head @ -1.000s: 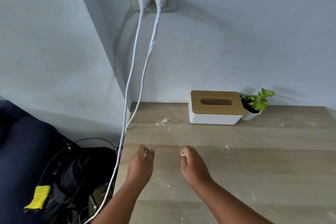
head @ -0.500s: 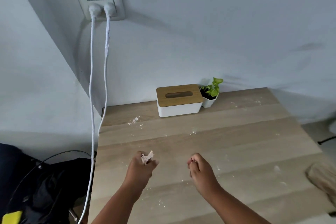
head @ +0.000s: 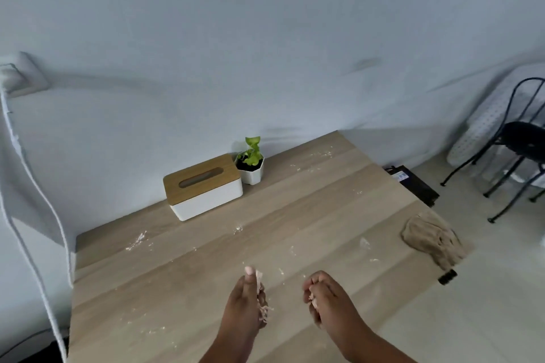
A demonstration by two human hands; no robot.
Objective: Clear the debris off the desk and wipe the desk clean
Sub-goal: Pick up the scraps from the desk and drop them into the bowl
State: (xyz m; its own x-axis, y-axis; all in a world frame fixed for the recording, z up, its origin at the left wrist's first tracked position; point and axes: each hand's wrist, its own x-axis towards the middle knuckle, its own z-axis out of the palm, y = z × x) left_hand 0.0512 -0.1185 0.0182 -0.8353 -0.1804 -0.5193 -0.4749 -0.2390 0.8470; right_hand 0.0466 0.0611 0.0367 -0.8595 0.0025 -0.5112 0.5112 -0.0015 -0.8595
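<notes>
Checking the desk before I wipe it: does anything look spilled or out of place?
Yes. Pale crumbs are scattered across the wooden desk, with more near its far right corner, and a crumpled tan cloth overhangs its right edge.

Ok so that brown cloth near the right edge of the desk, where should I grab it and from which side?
Probably take the brown cloth by its raised, bunched folds in the middle, coming from above. It lies crumpled on the desk, partly over the right edge, so the folds offer a grip. The right hand is nearer.
</notes>
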